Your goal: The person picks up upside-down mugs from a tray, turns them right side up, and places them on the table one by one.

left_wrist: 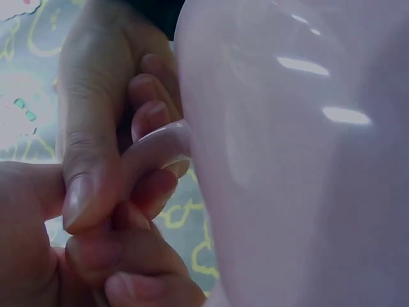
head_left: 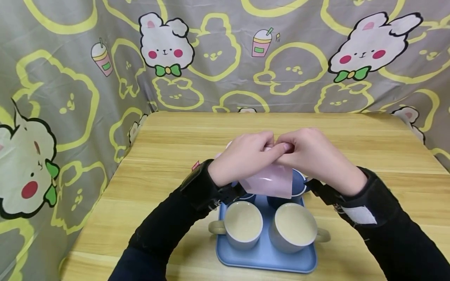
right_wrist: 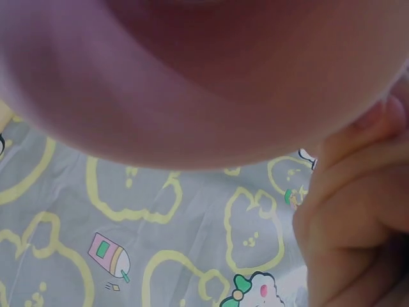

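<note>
A glossy pink mug (head_left: 268,181) is held up over the back part of a blue tray (head_left: 263,264), tilted on its side. Both hands meet at its curved handle (left_wrist: 155,144). My left hand (head_left: 244,156) grips the handle with curled fingers, while my right hand (head_left: 313,154) pinches it from the other side, their thumbs and fingers close together. The mug's hollow inside shows in the right wrist view. My hands hide part of the mug in the head view.
Two grey mugs with cream insides, a left one (head_left: 243,224) and a right one (head_left: 294,228), stand on the tray's front half, handles outward. Behind them, dark blue mugs (head_left: 299,182) are partly covered by the pink mug. A patterned curtain (head_left: 218,54) borders the wooden table (head_left: 158,187).
</note>
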Available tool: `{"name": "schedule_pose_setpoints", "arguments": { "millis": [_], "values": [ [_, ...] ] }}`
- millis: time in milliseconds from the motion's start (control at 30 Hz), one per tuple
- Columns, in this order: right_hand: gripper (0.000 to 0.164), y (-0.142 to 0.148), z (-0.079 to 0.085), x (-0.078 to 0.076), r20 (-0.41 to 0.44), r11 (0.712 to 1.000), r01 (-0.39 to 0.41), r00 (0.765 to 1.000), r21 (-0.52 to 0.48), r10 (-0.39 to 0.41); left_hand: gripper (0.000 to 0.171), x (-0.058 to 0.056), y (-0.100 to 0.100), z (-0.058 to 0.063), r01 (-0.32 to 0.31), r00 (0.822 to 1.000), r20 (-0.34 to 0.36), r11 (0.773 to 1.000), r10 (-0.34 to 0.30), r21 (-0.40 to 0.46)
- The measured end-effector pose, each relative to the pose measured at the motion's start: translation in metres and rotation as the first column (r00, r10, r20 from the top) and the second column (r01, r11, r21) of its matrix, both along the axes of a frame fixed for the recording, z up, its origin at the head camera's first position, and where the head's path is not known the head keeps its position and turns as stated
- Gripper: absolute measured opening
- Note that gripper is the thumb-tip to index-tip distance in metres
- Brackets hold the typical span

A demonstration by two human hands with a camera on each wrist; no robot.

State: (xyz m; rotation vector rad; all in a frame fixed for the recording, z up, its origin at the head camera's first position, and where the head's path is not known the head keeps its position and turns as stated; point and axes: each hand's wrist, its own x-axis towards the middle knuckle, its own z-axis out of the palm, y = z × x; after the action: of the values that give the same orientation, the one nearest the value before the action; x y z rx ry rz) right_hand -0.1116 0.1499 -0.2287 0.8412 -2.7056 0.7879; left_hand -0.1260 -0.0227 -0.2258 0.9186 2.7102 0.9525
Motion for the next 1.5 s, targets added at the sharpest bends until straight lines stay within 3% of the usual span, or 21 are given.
{"name": "schedule_pose_setpoints", "arguments": {
  "millis": [100,267,400,567,700,767,867,1033,1100,1200,1300,1400,1500],
  "values": [
    [0.027,0.0,0.0,0.0,-0.012,1.0,-0.018,1.0,-0.024,0.018,0.044,0.0,-0.002,0.001,-0.016,0.999,0.046,1.0,0.016,0.013],
    [0.007,0.005,0.001,0.0,0.009,0.998,-0.028,1.0,-0.06,0.029,0.045,0.0,-0.006,0.001,-0.05,0.988,0.15,0.997,0.04,0.064],
    [0.018,0.017,0.001,0.001,0.057,0.996,0.05,0.997,-0.078,-0.046,0.04,-0.003,-0.014,0.0,-0.09,0.976,0.211,0.983,0.056,0.159],
    [0.031,0.041,0.001,0.005,0.117,0.976,0.194,0.976,-0.103,-0.182,0.031,-0.011,-0.031,-0.003,-0.158,0.958,0.28,0.936,0.067,0.315],
    [0.034,0.064,-0.001,0.011,0.231,0.937,0.321,0.93,-0.137,-0.284,0.031,-0.019,-0.048,-0.007,-0.204,0.945,0.322,0.872,0.057,0.446],
    [0.036,0.074,-0.005,0.012,0.275,0.92,0.364,0.909,-0.149,-0.315,0.033,-0.024,-0.057,-0.01,-0.239,0.937,0.347,0.821,0.054,0.518],
    [0.038,0.089,-0.014,0.012,0.31,0.907,0.394,0.89,-0.148,-0.336,0.035,-0.033,-0.07,-0.017,-0.294,0.924,0.381,0.717,0.043,0.632],
    [0.045,0.112,-0.041,0.008,0.365,0.906,0.41,0.864,-0.107,-0.348,0.035,-0.045,-0.095,-0.038,-0.385,0.909,0.414,0.489,0.054,0.783],
    [0.048,0.119,-0.054,0.005,0.362,0.909,0.411,0.86,-0.072,-0.36,0.034,-0.049,-0.103,-0.047,-0.425,0.901,0.424,0.391,0.095,0.816],
    [0.049,0.127,-0.074,0.0,0.306,0.921,0.388,0.879,-0.01,-0.367,0.034,-0.056,-0.111,-0.064,-0.474,0.879,0.43,0.276,0.206,0.836],
    [0.054,0.13,-0.094,-0.005,0.238,0.929,0.366,0.898,0.063,-0.37,0.034,-0.063,-0.116,-0.081,-0.505,0.842,0.433,0.187,0.321,0.843],
    [0.063,0.132,-0.114,-0.009,0.229,0.935,0.336,0.907,0.113,-0.353,0.034,-0.069,-0.12,-0.096,-0.528,0.799,0.45,0.107,0.398,0.843],
    [0.069,0.134,-0.131,-0.01,0.21,0.937,0.318,0.916,0.144,-0.343,0.033,-0.073,-0.124,-0.108,-0.542,0.764,0.467,0.051,0.446,0.839]
  ]
}}
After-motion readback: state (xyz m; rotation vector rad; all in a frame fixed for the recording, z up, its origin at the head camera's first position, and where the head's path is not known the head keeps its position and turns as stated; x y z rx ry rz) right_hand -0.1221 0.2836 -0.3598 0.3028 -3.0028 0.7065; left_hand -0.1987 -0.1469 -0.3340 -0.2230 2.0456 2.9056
